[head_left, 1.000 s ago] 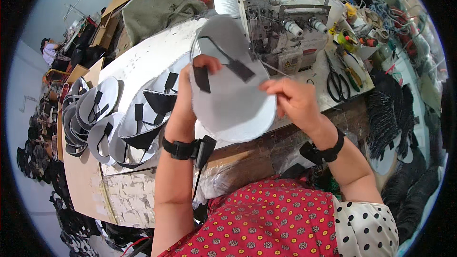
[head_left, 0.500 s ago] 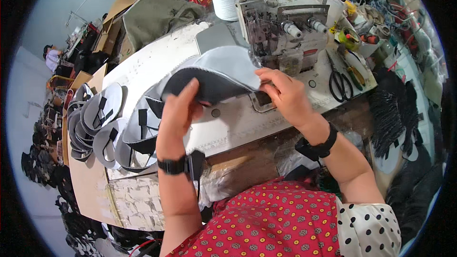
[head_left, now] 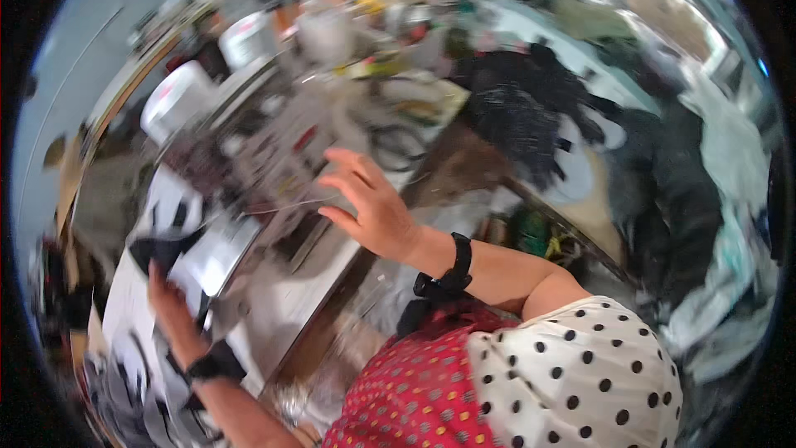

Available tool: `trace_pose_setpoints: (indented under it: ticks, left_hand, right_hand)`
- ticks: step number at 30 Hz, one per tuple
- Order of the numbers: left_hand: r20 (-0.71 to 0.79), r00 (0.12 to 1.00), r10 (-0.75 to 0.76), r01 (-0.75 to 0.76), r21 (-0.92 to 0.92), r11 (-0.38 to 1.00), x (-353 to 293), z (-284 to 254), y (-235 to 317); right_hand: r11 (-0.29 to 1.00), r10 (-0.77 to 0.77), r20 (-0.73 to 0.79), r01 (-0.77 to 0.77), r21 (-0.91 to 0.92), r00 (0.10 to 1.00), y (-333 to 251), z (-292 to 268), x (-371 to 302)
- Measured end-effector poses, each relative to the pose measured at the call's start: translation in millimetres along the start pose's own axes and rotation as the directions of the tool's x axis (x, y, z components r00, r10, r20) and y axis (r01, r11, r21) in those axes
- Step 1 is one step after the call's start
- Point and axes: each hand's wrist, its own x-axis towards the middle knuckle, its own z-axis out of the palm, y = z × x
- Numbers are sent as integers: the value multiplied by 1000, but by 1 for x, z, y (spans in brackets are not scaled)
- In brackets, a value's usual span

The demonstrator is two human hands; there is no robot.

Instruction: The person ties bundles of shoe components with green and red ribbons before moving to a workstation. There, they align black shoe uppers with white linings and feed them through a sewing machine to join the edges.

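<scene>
The picture is smeared by motion. At the left, my left hand (head_left: 172,309) is closed on the dark edge of a curved black-and-grey fabric piece (head_left: 168,250), its thumb on the black side; the fingers beneath are hidden. My right hand (head_left: 373,211) hovers in front of the sewing machine (head_left: 265,145), fingers apart and holding nothing that I can make out. A thin pale thread (head_left: 290,204) stretches between the machine's left side and the right hand's fingers. Beside the left hand lies a shiny metal plate (head_left: 217,257) on the white machine table (head_left: 278,307).
More curved grey-and-black pieces (head_left: 137,373) are heaped at the lower left. Two white thread cones (head_left: 177,102) stand behind the machine. Dark-handled scissors (head_left: 396,145) lie to its right. Black fabric strips (head_left: 531,108) and pale pieces pile up farther right.
The view has swung to the right. My right hand has come off the fabric piece and its fingers have spread. My left hand and the piece are now farther left, beside the machine.
</scene>
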Motion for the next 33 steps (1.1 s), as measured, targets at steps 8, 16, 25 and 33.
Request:
trace_pose_setpoints:
  ticks: [8, 16, 25, 33]
  left_hand:
    - [-95, 722, 685, -264, 878, 400, 1, -107, 2]
    - [175, 546, 819, -576, 788, 216, -116, -12, 39]
    - [272, 634, 724, -718, 555, 420, -188, 21, 29]
    - [399, 865, 303, -422, 256, 870, -231, 13, 57]
  right_hand:
    - [563, 408, -758, -794, -230, 509, 212, -264, -50]
    - [229, 720, -509, -854, -467, 471, 240, -202, -68]
    - [671, 698, -594, -654, 348, 400, 214, -250, -86]
    - [915, 403, 90, -401, -47, 911, -22, -191, -65]
